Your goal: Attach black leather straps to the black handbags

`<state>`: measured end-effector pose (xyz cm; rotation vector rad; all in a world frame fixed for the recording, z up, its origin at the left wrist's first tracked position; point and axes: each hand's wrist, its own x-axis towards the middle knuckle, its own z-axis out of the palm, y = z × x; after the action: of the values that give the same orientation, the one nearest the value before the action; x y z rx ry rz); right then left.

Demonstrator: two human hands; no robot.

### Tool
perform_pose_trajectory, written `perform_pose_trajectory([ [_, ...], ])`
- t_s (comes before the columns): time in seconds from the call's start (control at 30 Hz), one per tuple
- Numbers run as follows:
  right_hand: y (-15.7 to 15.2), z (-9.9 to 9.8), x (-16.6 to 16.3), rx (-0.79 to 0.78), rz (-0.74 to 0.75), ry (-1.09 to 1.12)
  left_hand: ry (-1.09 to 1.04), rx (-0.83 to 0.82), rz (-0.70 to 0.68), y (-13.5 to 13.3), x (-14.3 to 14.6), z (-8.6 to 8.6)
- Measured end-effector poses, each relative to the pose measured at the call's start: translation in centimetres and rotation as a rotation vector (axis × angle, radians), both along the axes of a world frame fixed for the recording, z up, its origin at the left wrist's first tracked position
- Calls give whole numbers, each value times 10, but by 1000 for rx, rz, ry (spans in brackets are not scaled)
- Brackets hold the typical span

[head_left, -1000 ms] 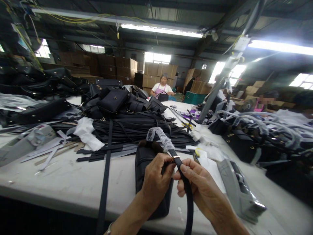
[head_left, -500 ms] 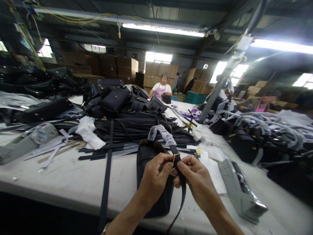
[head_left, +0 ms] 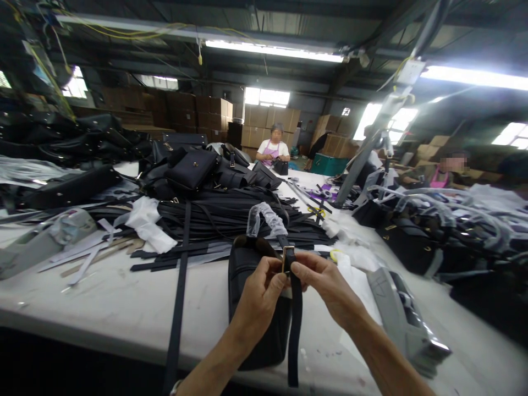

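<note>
A black handbag (head_left: 264,346) stands on the white table right before me, its handle (head_left: 266,217) wrapped in clear plastic. At its right end sits a gold buckle (head_left: 285,259) with a black strap (head_left: 294,330) running through it, the loose end hanging down in front of the bag. My left hand (head_left: 259,291) is closed, thumb and fingers pinching the buckle from the left. From the right, my right hand (head_left: 325,283) pinches the strap just beside the buckle. The fingertips partly hide the buckle's lower side.
Behind the bag lies a heap of black straps (head_left: 231,220), with finished black bags (head_left: 193,168) piled beyond. Grey tape dispensers stand at left (head_left: 49,242) and right (head_left: 406,319). One long strap (head_left: 178,308) hangs over the front edge. Co-workers (head_left: 273,148) sit across the table.
Both hands have shifted slightly left with the buckle, which now stands more upright. The strap's loose end has swung from curved and edge-on to hanging straight and flat.
</note>
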<state>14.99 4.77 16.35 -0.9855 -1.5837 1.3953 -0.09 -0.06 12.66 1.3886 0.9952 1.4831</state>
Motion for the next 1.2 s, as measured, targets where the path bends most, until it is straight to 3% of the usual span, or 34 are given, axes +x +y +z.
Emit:
perform_pose_trajectory([
  [0.17, 3, 1, -6, 16, 177, 105, -2, -16, -76, -5, -1, -10],
  [0.33, -19, 9, -6, 484, -84, -12, -180, -13, -424, 16, -15, -11],
  [0.53, -56, 31, 1, 875, -392, -152, -286, -29, -945, 50, -10, 25],
  [0.63, -68, 32, 4, 1074, -450, -172, -258, -79, -1206, 67, -2, 38],
  [0.73, -70, 22, 10, 1258, -502, -223, -193, -145, -1339, 84, 4, 37],
  [0.8, -63, 14, 14, 1277, -574, -306, -166, -176, -1313, 91, 9, 30],
  [0.87, -53, 6, 18, 1183, -620, -393, -148, -171, -1170, 91, 12, 22],
  [0.97, -36, -3, 20, 886, -639, -391, -64, -41, -712, 75, 12, 8],
  [1.07, -21, -10, 18, 519, -669, -217, 90, 45, -190, 44, 8, -9],
  [1.13, -15, -14, 16, 341, -681, -50, 189, 0, -78, 23, 5, -22],
  [1.2, -12, -17, 13, 238, -680, 85, 277, -32, -72, 5, 3, -32],
])
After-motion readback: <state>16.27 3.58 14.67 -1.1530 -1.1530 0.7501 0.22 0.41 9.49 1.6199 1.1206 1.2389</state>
